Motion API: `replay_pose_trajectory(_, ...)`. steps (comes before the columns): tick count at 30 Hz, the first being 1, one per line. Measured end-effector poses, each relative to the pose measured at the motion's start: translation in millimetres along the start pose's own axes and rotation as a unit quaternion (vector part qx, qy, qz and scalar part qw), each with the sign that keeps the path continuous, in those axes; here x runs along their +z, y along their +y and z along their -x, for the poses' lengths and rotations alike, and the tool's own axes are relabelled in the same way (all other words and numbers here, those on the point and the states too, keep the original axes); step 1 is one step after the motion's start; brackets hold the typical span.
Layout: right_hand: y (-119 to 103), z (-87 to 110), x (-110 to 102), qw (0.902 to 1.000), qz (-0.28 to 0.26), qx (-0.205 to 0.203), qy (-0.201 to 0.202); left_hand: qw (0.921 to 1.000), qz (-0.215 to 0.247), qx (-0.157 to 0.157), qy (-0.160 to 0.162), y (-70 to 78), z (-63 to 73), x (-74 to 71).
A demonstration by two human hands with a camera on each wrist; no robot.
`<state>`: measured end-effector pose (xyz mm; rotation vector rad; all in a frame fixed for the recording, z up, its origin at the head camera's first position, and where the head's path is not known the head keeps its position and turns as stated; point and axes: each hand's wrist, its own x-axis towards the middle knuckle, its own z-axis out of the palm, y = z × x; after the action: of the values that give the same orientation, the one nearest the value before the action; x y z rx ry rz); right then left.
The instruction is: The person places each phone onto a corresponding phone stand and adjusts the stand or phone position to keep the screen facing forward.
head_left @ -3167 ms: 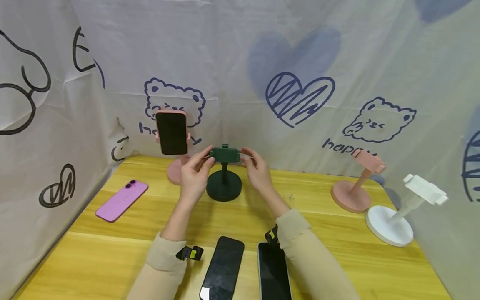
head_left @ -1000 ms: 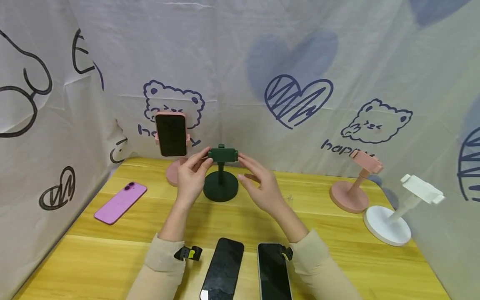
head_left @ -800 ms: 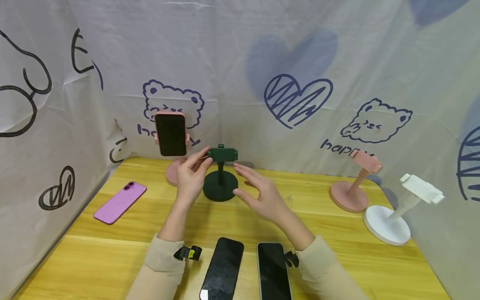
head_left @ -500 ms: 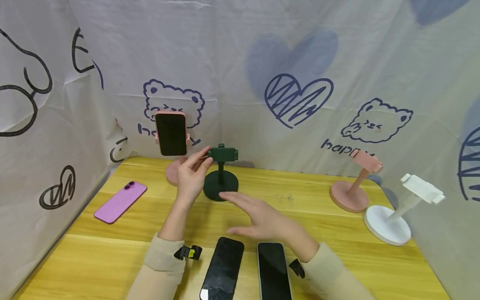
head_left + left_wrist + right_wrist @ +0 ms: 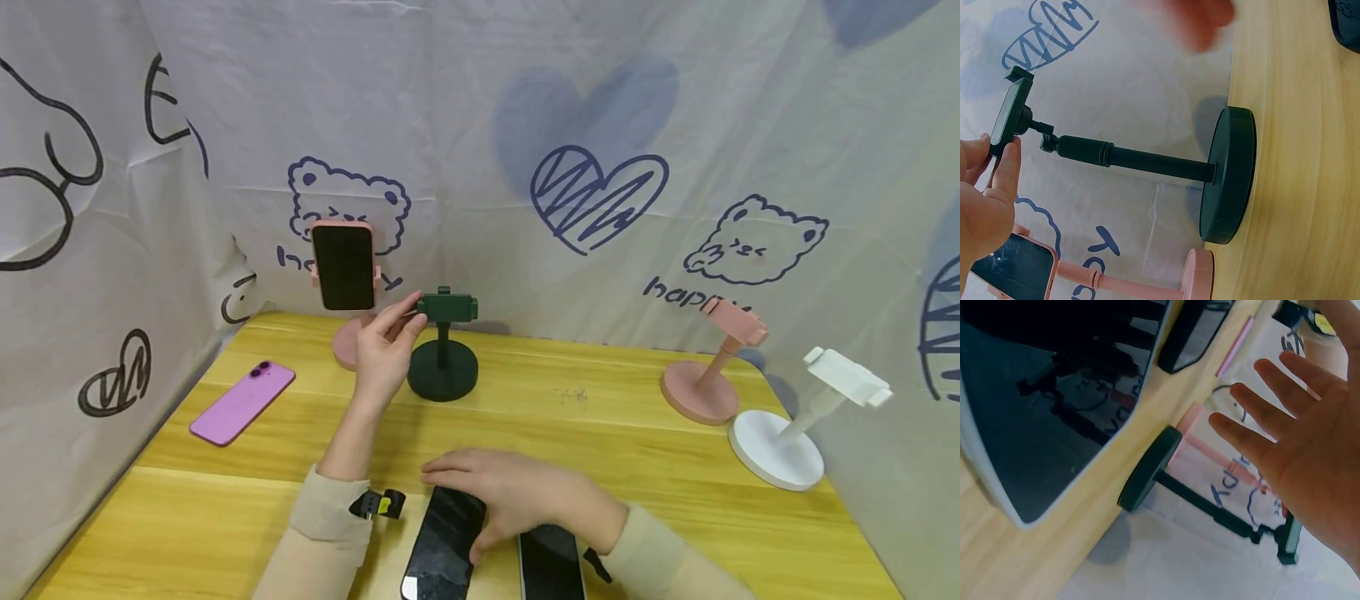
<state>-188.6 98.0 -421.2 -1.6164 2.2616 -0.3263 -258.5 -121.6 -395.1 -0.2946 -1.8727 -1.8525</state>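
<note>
A dark green phone stand (image 5: 442, 367) stands upright at the back of the table, its clamp (image 5: 447, 307) holding no phone. My left hand (image 5: 382, 354) pinches the left end of that clamp between thumb and fingers, as the left wrist view also shows. Down at the front, my right hand (image 5: 510, 492) is over the top end of a black phone (image 5: 444, 542), partly covering it. Its fingers (image 5: 1254, 437) are straight and spread in the right wrist view. Whether it touches the phone I cannot tell. A second dark phone (image 5: 551, 567) with a pale edge lies under the right wrist.
Left of the green stand, a pink stand (image 5: 347, 346) bears an upright phone (image 5: 343, 267). A pink-purple phone (image 5: 242, 403) lies face down at the left. Another pink stand (image 5: 701, 392) and a white stand (image 5: 777, 450) are on the right. A patterned cloth (image 5: 480, 125) hangs behind.
My right hand has let go of the green clamp's right end and moved down toward me, over the black phone. My left hand has stayed at the clamp's left end.
</note>
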Motion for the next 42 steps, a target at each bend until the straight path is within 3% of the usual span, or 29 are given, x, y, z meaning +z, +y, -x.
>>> replay_pose_trajectory(9, -3, -9.9, 13, 0.9934, 0.092, -0.032, -0.061, 1.0, 0.004, -0.009, 0.001, 0.7, -1.1, 1.2)
replay_pose_trajectory(18, -4, -17.9, 12, 0.9885, 0.13, -0.057, -0.05, 1.0, 0.005, -0.004, 0.001, -0.1, -1.4, 1.6)
replay_pose_trajectory(25, -2, -20.5, 13, 0.9879, 0.137, -0.048, -0.054, 1.0, 0.004, -0.008, 0.001, -0.2, -0.7, 1.9)
replay_pose_trajectory(34, 3, -4.2, 10, 0.9875, 0.157, -0.005, 0.008, 0.9999, 0.01, 0.009, -0.005, 1.1, -1.1, 3.7)
replay_pose_trajectory(42, 10, 15.6, -3, 0.9842, 0.15, 0.042, 0.084, 1.0, 0.007, -0.001, -0.005, 0.1, -0.4, 1.1)
